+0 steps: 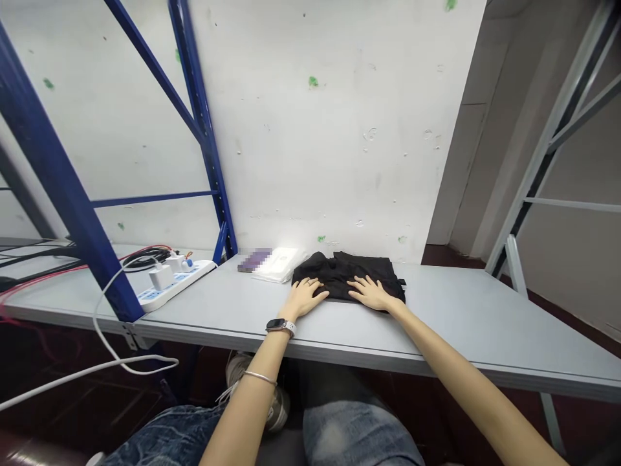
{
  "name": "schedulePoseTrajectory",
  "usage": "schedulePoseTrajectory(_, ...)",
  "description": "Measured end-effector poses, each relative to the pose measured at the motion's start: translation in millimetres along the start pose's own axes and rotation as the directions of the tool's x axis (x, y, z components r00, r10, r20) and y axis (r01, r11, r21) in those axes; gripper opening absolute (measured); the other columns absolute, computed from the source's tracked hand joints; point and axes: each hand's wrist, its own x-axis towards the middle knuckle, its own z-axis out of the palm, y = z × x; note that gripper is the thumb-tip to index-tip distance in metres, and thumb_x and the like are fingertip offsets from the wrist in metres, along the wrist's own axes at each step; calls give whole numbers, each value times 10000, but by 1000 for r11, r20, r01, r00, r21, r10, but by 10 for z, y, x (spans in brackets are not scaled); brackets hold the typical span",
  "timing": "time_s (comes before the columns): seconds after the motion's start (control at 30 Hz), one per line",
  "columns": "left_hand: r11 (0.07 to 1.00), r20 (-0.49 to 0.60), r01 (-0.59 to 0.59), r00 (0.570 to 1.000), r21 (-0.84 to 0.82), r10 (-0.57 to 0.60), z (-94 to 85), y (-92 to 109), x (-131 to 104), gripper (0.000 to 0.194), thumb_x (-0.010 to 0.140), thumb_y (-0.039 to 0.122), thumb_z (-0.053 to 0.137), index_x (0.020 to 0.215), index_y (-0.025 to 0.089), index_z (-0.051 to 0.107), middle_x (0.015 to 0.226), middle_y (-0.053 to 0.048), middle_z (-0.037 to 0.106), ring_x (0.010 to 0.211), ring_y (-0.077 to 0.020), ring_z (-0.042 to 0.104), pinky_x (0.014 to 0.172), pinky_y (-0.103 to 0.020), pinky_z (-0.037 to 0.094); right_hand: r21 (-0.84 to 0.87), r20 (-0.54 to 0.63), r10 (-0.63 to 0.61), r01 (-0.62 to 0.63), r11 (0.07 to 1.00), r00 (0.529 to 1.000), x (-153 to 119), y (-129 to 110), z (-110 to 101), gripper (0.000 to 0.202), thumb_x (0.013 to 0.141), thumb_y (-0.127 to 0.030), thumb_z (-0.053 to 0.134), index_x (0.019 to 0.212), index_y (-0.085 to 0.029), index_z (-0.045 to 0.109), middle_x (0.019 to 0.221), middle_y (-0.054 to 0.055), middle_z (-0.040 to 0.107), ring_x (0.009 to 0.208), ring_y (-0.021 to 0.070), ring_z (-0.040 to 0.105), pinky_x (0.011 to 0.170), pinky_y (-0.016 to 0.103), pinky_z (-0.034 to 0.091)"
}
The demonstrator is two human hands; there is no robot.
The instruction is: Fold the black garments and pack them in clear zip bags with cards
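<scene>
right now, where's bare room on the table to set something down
Bare: right of the cloth, and between power strip and left hand. Crowded: by the wall, where cloth, packet and purple thing sit close, and far left, with cables.

And here on the left wrist there's a fitness band (280, 326) with a dark oval face and a pale strap, plus a thin silvery bangle (261, 377). Below, faded blue jeans (359, 433) and laced grey-beige sneakers (277, 411).
</scene>
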Motion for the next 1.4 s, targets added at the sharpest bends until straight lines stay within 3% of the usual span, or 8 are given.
schedulePoseTrajectory(0.17,986,-157,-167,974,-24,162,-35,164,-145,420,903,556,439,836,211,668,1078,-60,650,1051,-249,557,971,-447,405,20,-135,-23,26,999,991,34,-84,-359,361,946,-451,395,1010,-256,692,1037,78,699,1040,303,609,992,548,333)
schedulePoseTrajectory(0.43,959,-176,-266,953,-100,246,-31,198,-192,258,879,378,535,700,204,599,1354,-56,541,1326,-264,402,1055,-404,388,62,-125,-207,215,975,970,985,-636,-492,518,848,-102,428,1344,-237,490,1352,40,557,1219,196,510,997,320,390)
schedulePoseTrajectory(0.6,961,-137,-254,962,-111,238,-25,192,-214,203,881,357,529,744,210,561,1383,-69,535,1276,-240,481,1014,-392,419,85,59,-296,291,953,953,1403,-818,-394,444,658,-28,554,1013,-256,694,1071,-21,700,955,166,626,819,235,471)
schedulePoseTrajectory(0.77,969,-158,-225,965,-99,208,14,193,-213,168,880,363,520,868,206,577,1375,-57,545,1281,-241,477,1011,-406,412,33,-22,-261,262,965,965,1496,-741,-450,310,660,-21,501,875,-182,656,829,2,674,711,137,582,646,221,433)
schedulePoseTrajectory(1.0,975,-116,-217,971,-49,210,36,187,-231,418,912,403,459,1311,277,477,1477,-8,434,1436,-243,233,1166,-501,181,-13,-295,-242,249,968,924,1478,-822,-417,388,746,-8,414,1024,-200,604,923,48,642,846,170,561,736,253,402)
schedulePoseTrajectory(1.17,989,-77,-144,987,-18,142,22,176,-236,412,913,365,423,1317,316,483,1519,32,362,1452,-265,168,1168,-559,97,44,-260,-217,236,971,941,1536,-782,-283,353,717,10,489,964,-171,666,862,47,683,783,167,620,748,268,461)
schedulePoseTrajectory(1.3,992,-4,-116,993,-51,116,11,160,-213,394,895,310,398,1270,295,517,1509,28,381,1450,-256,180,1162,-564,130,45,-327,-218,245,968,920,1439,-742,-273,475,824,-59,425,1266,-167,563,1224,112,623,1083,204,593,943,351,440)
schedulePoseTrajectory(1.4,993,-4,-109,994,-54,109,17,156,-201,396,889,291,389,1260,281,529,1498,21,399,1449,-252,185,1162,-561,132,-7,-378,-292,313,950,879,1228,-780,-189,492,932,-207,377,1424,-198,404,1481,82,402,1374,196,333,1119,376,270)
